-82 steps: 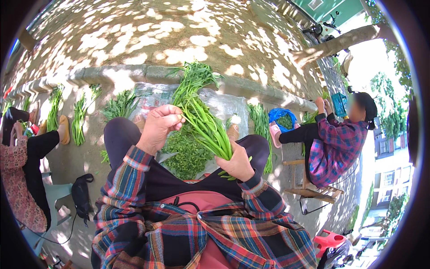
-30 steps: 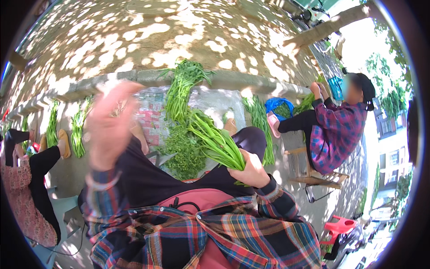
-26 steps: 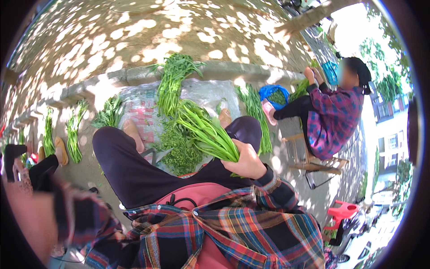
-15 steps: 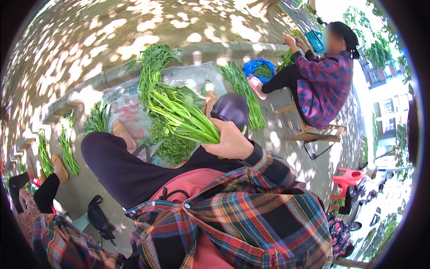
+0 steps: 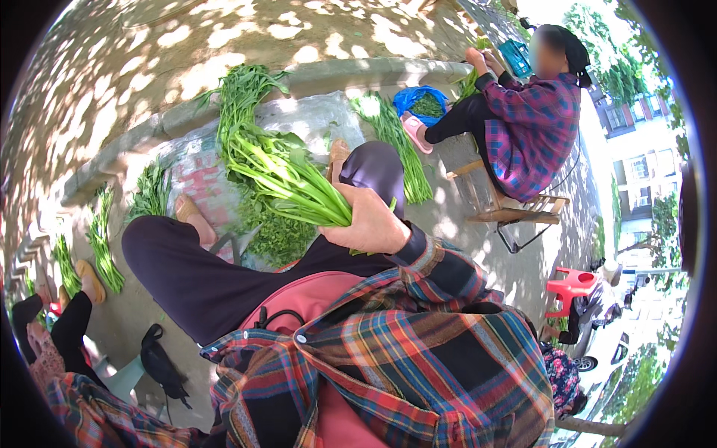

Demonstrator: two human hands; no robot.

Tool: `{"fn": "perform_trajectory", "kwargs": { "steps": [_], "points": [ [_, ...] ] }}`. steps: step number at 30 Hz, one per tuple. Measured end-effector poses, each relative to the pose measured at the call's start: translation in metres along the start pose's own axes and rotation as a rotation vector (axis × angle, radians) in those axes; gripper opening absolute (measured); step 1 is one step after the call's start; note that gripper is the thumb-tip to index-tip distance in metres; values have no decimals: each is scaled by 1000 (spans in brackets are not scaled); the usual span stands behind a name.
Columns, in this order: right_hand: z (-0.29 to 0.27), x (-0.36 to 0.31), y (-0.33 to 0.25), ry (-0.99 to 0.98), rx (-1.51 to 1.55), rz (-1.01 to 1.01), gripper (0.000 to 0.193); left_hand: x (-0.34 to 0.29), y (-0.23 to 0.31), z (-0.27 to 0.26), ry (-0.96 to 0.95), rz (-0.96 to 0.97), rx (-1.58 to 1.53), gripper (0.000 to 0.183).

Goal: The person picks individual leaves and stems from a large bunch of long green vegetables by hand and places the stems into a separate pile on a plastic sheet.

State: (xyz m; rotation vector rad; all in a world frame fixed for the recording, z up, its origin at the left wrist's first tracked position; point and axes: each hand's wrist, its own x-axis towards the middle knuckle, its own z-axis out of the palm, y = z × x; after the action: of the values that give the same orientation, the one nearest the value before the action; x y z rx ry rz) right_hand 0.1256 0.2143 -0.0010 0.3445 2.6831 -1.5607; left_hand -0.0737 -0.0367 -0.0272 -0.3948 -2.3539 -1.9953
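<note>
My right hand (image 5: 371, 222) is closed around the stalk ends of a bunch of long-stemmed leafy greens (image 5: 287, 178). The bunch is held above my lap, with its leaves fanning toward the upper left. My left arm, in a plaid sleeve (image 5: 112, 411), reaches out to the lower left, and its hand is out of the picture. Beneath the bunch, between my feet, lies a pile of loose small leaves (image 5: 270, 233). Another heap of long greens (image 5: 237, 104) rests beyond it, partly hidden by the held bunch.
A plastic sheet (image 5: 302, 116) covers the ground before a low curb (image 5: 373, 71). More greens (image 5: 396, 145) lie to the right, near a blue bag (image 5: 422, 104) of leaves. A person (image 5: 530, 134) sits on a wooden chair (image 5: 515, 214). A black bag (image 5: 162, 366) hangs at left.
The whole view has shifted slightly, so most things appear a little further left and higher. My right hand keeps its hold on the greens.
</note>
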Motion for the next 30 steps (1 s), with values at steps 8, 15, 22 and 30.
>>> {"fn": "perform_trajectory", "kwargs": {
  "steps": [8, 15, 22, 30],
  "points": [
    [1, 0, 2, 14, 39, -23, 32, -40, -7, -8, -53, -35, 36, 31],
    [4, 6, 1, 12, 73, -3, 33, -102, -14, -26, -77, -137, 62, 31],
    [-2, 6, -3, -14, -65, -26, 32, -121, -9, -29, -88, -153, 46, 32],
    [-3, 5, 7, 23, -71, -43, 33, -132, -7, -22, -94, -149, 15, 32]
  ]
}}
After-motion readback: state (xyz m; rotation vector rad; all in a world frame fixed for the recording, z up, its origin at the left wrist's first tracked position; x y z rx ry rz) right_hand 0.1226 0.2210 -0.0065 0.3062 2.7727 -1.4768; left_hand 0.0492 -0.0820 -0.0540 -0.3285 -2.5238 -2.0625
